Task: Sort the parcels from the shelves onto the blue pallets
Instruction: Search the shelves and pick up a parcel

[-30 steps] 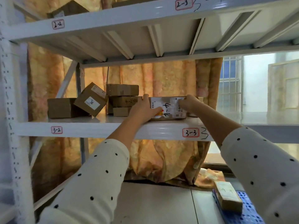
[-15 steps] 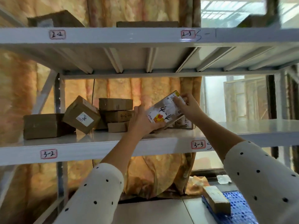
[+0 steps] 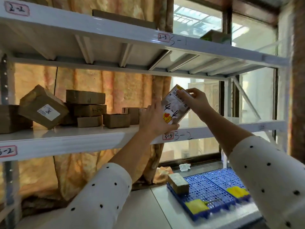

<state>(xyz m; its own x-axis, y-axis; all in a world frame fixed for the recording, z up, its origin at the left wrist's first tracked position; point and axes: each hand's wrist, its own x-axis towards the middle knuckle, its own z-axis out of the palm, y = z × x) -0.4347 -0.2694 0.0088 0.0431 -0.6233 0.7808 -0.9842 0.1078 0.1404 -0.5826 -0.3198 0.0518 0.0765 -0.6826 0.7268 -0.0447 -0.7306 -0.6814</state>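
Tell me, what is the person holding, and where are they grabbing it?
A parcel marked 4-4, lifted off the shelf and tilted. The left hand grips its lower end; the right hand pinches its upper end.

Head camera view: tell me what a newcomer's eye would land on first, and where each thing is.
First, the white parcel marked 4-4, tilted and held above the middle shelf between the left hand at its lower end and the right hand at its top. Next, the brown boxes stacked on that shelf to the left. Then the blue pallets at lower right, one bearing a small parcel.
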